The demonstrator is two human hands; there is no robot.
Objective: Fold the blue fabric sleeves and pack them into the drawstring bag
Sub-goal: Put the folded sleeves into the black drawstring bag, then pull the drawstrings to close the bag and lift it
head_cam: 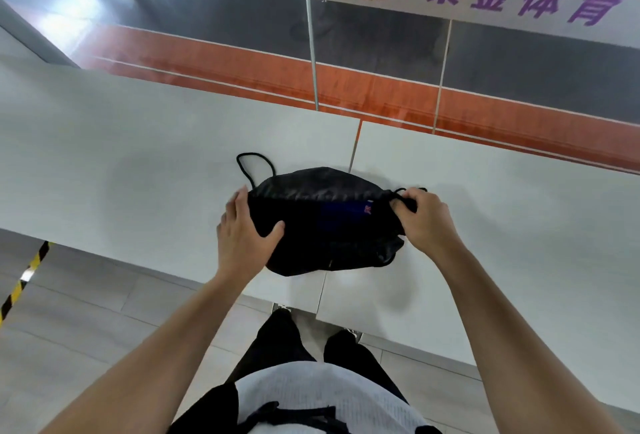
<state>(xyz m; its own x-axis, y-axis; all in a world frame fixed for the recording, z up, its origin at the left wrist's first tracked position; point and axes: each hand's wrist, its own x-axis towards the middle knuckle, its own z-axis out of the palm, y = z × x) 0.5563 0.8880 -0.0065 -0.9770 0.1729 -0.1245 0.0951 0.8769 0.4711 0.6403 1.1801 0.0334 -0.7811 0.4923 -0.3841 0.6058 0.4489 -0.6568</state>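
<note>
A black drawstring bag (311, 236) lies on the white table (138, 163), its mouth facing away from me. Dark blue fabric (341, 212) with a small red and white label shows inside the mouth. My left hand (242, 229) grips the bag's left edge, thumb on top. My right hand (424, 217) pinches the black cord at the bag's right corner. A loop of cord (252, 163) lies on the table off the bag's left back corner.
The table is made of two white panels with a seam (353, 153) behind the bag. Past its far edge runs an orange and grey floor (381, 87) with a thin pole (310, 28). Yellow-black tape (24, 281) marks the floor at the left.
</note>
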